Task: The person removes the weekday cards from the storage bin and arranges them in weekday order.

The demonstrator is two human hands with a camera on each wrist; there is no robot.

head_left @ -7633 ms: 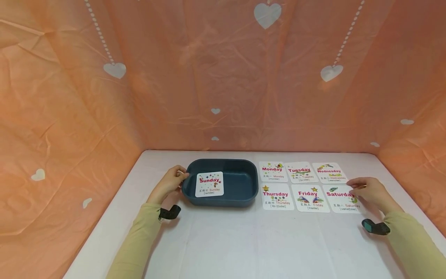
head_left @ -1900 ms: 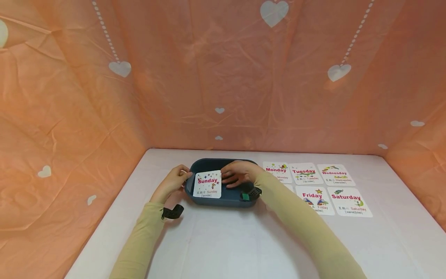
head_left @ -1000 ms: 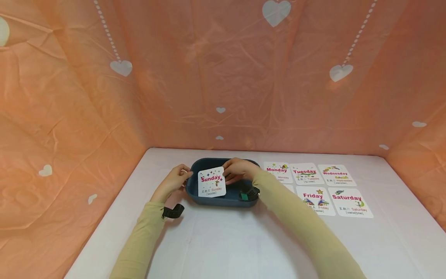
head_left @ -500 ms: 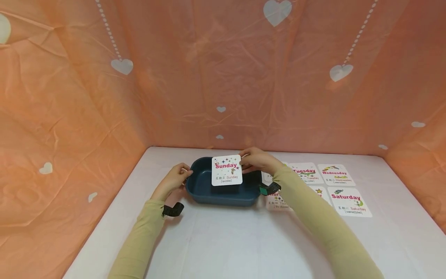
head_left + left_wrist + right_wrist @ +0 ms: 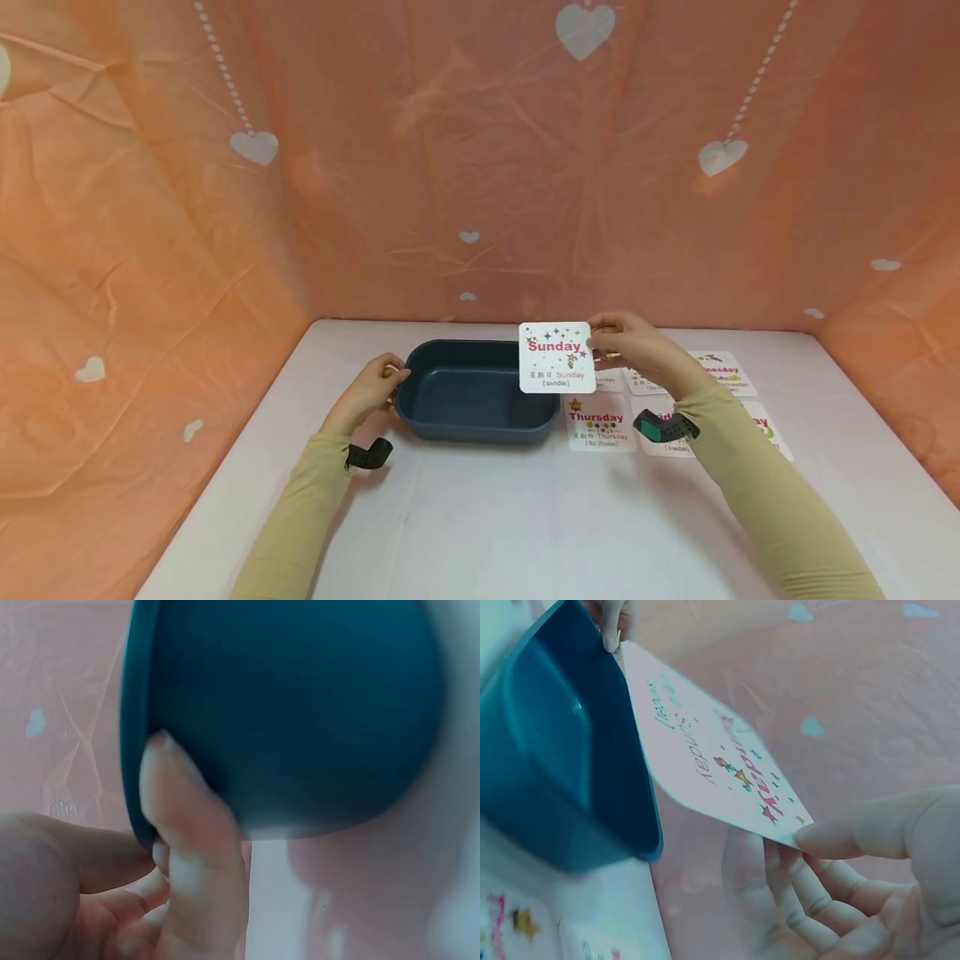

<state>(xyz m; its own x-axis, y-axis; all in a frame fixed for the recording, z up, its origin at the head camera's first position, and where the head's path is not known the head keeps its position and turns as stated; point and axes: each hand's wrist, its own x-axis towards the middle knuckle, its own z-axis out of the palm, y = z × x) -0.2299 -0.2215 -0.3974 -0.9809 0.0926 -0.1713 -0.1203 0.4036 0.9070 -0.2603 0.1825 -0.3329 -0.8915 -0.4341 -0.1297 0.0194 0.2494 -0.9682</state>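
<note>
A white square card printed "Sunday" (image 5: 557, 358) is pinched at its right edge by my right hand (image 5: 637, 346), thumb on the face and fingers behind. The card hangs in the air over the right end of a dark blue oval-cornered bin (image 5: 465, 433). My left hand (image 5: 371, 387) grips the bin's left rim between thumb and fingers. In the left wrist view the bin wall (image 5: 300, 712) fills much of the picture, with a finger (image 5: 187, 810) along its outside. The right wrist view shows the card (image 5: 705, 750) tilted beside the bin (image 5: 555, 750).
Right of the bin lie day cards in two rows on the white table (image 5: 480, 525): Thursday (image 5: 600, 423) shows fully, Wednesday (image 5: 731, 372) and others are partly hidden by my right hand and arm. An orange curtain with pale hearts (image 5: 450, 167) stands behind and at both sides.
The right hand came from the Saturday card to the bin, took the Sunday card from inside, lifted it out and carried it right. The left hand stays on the rim.
</note>
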